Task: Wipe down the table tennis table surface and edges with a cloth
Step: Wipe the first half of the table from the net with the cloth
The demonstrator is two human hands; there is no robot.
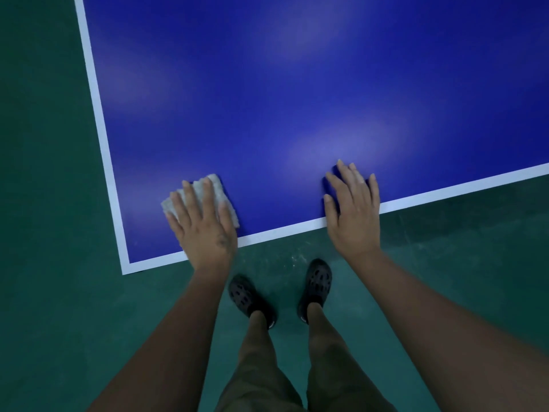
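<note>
Largely, left hand (205, 230) hides cloth (220, 190) on table (267, 99).

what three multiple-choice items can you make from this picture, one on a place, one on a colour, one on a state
1. Where is the white folded cloth?
A. Near the corner of the blue table tennis table, under the left hand
B. Held up in the air
C. Mid-table, untouched

2. What colour is the border line along the table's edges?
A. Yellow
B. White
C. Black

3. How is the right hand?
A. In a fist
B. Pinching the cloth
C. Flat on the table, fingers straight, holding nothing

Answers:
1 A, the left hand presses it down beside the near left corner.
2 B, a white stripe frames the blue surface.
3 C, its palm lies over the near edge with the fingers spread.
</note>
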